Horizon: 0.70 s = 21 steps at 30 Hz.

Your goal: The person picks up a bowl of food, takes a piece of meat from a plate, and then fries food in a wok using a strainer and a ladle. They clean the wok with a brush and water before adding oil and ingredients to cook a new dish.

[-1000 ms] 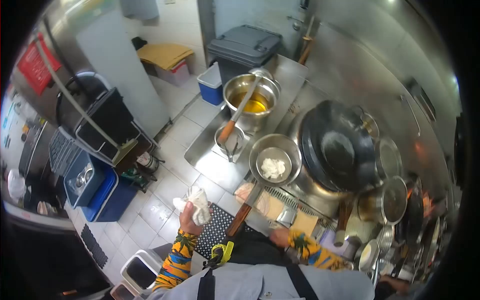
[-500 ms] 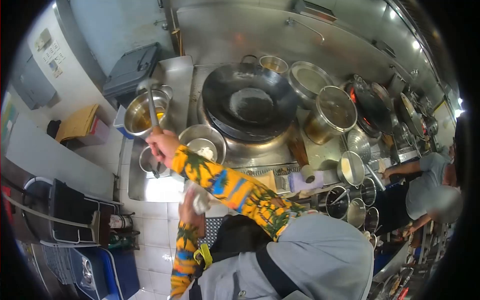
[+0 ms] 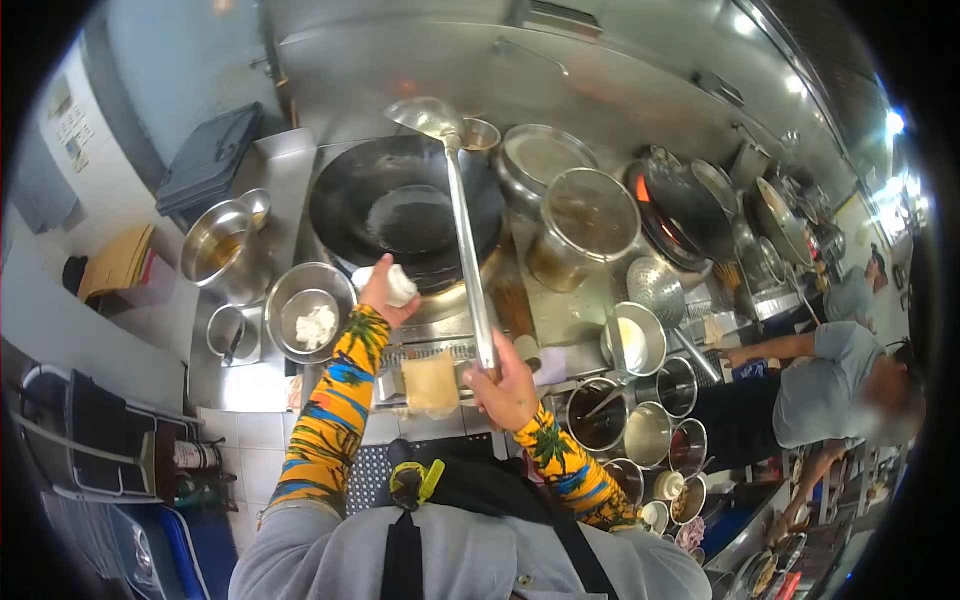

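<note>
My right hand [image 3: 506,385] grips the wooden end of a long steel ladle [image 3: 463,230]. Its bowl is raised over the far rim of the black wok [image 3: 400,215]. My left hand [image 3: 378,292] holds a white cloth [image 3: 398,285] against the wok's near edge. Both forearms wear yellow patterned sleeves. A steel bowl [image 3: 310,320] with a white lump in it sits left of my left hand.
An oil pot [image 3: 222,250] and a small pot [image 3: 228,332] stand on the left counter. Steel pots [image 3: 585,225] and several seasoning bowls [image 3: 635,345] crowd the right. A second wok [image 3: 685,210] sits over flame. Another person [image 3: 830,385] in grey works at the right.
My right hand lifted the ladle out of the oil pot and swung it over the wok. My left hand rose with the cloth from waist height to the wok's edge.
</note>
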{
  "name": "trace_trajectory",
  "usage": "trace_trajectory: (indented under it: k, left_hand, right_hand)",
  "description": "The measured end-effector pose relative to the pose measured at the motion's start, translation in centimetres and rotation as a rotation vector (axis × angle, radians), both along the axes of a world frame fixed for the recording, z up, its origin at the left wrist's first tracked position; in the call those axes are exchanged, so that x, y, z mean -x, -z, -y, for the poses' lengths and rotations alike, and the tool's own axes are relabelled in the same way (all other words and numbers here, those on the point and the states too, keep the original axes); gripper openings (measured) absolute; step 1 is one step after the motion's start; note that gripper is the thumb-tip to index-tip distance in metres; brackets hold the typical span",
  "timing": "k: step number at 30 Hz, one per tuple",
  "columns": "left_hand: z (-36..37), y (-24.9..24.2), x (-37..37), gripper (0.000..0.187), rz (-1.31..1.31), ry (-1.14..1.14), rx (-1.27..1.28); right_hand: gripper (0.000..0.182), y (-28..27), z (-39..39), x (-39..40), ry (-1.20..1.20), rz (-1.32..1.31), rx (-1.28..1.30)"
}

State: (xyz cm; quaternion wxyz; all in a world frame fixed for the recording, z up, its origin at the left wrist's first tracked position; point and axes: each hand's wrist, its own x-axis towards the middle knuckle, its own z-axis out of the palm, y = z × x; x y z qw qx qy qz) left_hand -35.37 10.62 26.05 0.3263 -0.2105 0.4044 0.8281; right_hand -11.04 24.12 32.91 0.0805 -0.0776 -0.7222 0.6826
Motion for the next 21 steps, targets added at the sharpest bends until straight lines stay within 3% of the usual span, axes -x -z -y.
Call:
trace_trajectory:
  k: [3, 4, 7, 10, 18, 21]
  left_hand:
    - [-1.3, -0.3, 1.0, 0.045, 0.176, -0.010, -0.010]
    - [-1.5, -0.4, 1.2, 0.036, 0.243, 0.012, -0.004]
    - [-1.9, 4.0, 3.1, 0.026, 0.159, 0.043, 0.011]
    - [-2.2, 5.5, 3.2, 0.017, 0.090, 0.001, 0.024]
    - [1.5, 2.4, -1.7, 0.013, 0.132, 0.011, -0.071]
    - [3.3, 2.7, -2.4, 0.013, 0.126, 0.116, -0.148]
  right_hand:
    - [0.070, 1.6, -2.4, -3.0, 0.006, 0.008, 0.203]
    - [0.069, 2.8, -2.8, -3.2, -0.013, -0.068, 0.244]
    - [0.067, 1.8, -2.7, -3.8, 0.070, -0.037, -0.060]
    - [0.069, 1.2, -1.7, -4.4, 0.090, 0.061, 0.008]
    - [0.071, -0.9, 0.4, -3.1, 0.140, 0.014, 0.110]
    - [0.071, -1.5, 0.9, -2.4, 0.132, 0.001, 0.104]
